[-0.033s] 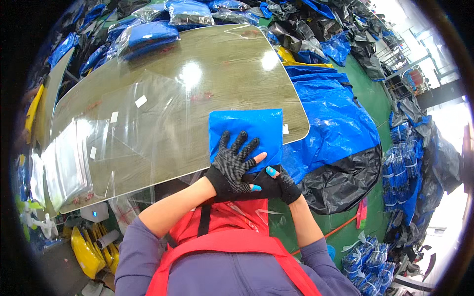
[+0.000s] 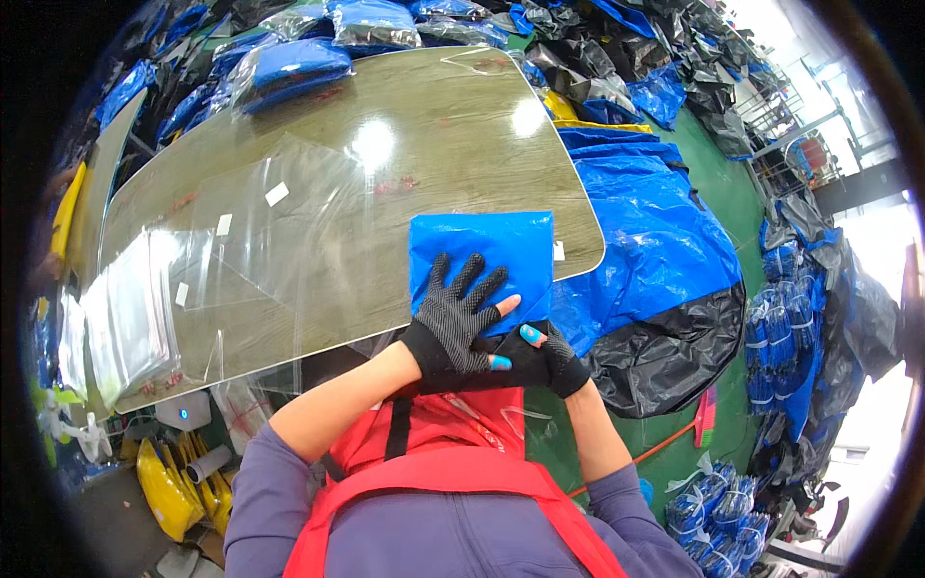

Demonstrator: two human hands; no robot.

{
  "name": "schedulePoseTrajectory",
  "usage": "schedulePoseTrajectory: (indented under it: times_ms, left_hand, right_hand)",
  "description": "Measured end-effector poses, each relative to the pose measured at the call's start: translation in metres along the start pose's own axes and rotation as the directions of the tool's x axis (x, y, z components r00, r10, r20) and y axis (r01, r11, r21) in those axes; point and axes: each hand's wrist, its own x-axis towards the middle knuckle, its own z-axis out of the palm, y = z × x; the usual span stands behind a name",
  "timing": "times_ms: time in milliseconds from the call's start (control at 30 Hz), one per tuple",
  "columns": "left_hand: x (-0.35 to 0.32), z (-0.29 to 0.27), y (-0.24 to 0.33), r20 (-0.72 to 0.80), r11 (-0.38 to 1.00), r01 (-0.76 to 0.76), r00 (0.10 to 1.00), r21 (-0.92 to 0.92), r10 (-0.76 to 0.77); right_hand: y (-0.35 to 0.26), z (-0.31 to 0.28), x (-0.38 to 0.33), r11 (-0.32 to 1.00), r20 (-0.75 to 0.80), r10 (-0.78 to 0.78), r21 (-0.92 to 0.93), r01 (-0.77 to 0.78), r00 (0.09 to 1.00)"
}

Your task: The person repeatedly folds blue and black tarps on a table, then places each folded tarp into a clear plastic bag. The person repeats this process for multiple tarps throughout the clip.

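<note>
A folded blue tarp point(image 2: 482, 236) lies at the near right edge of the table point(image 2: 453, 144), its near end overhanging toward me. My left hand point(image 2: 459, 313), in a dark dotted glove with some fingertips bare, rests flat on it with the fingers spread. At the near right corner my right hand point(image 2: 559, 358) has its thumb on top, holding the corner against a black part below; its other fingers are mostly hidden. Blue wraps cover a thumb tip on each hand. Right of the table hangs a large blue and black sheet point(image 2: 655, 241).
Clear plastic bags point(image 2: 279, 250) with white labels spread over the table's left half, beside a thicker stack of them point(image 2: 135, 328). Bagged blue bundles point(image 2: 299, 63) line the far edge. Tied blue bundles point(image 2: 718, 520) and a broom point(image 2: 706, 424) are on the green floor at right.
</note>
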Motion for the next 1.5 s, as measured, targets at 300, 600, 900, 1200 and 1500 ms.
schedulePoseTrajectory:
  times_ms: [300,600,900,1200,1500]
  left_hand:
    - [-0.063,-0.052,-0.079,-0.449,0.901,0.425,0.823,0.083,-0.347]
    - [-0.068,-0.039,-0.095,-0.476,0.904,0.425,0.805,0.047,-0.354]
    - [-0.091,-0.100,-0.070,-0.420,0.899,0.429,0.803,-0.085,-0.423]
    - [-0.124,-0.099,-0.031,-0.315,0.894,0.421,0.837,-0.151,-0.447]
    - [-0.134,-0.101,-0.022,-0.308,0.906,0.422,0.866,0.023,-0.395]
  right_hand:
    - [-0.030,-0.015,-0.022,0.998,-0.075,-0.066,0.006,0.066,0.995]
    - [-0.068,-0.032,0.004,0.953,-0.001,-0.031,-0.301,0.029,1.000]
    - [0.037,0.073,0.024,0.958,0.297,-0.057,-0.253,0.136,0.953]
    - [-0.024,0.081,0.106,0.586,0.242,-0.311,-0.712,0.386,0.919]
    - [-0.020,0.112,0.134,0.530,0.171,-0.190,-0.811,0.247,0.967]
